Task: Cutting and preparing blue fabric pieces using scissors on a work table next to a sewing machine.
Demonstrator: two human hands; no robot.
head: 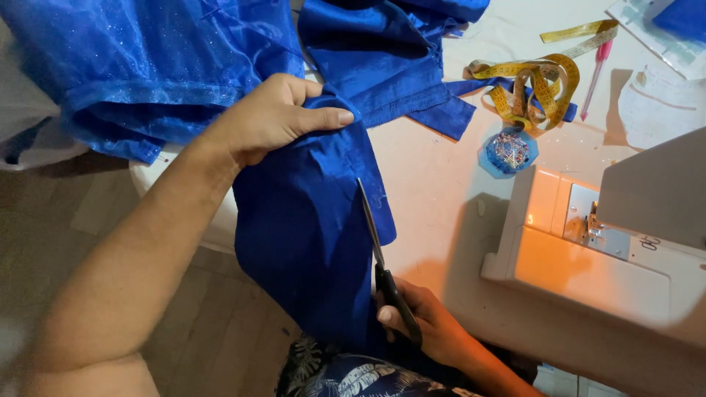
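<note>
My left hand (272, 117) pinches a fold of shiny blue fabric (309, 235) near the table's edge, thumb pressed on top. The cloth hangs from the table down toward my lap. Low in the frame, my right hand (430, 323) grips the black handles of a pair of scissors (379, 250). Their blades point up along the right edge of the hanging strip of fabric. More of the same blue cloth, partly glittery, is piled at the upper left (140, 59) and upper middle (382, 59).
A white sewing machine (588, 250) stands at the right with its light on. A yellow measuring tape (537, 84) lies coiled on the white table (441, 184). Near it are a blue pin holder (507, 152), a pink pen (594, 77) and paper patterns (658, 103).
</note>
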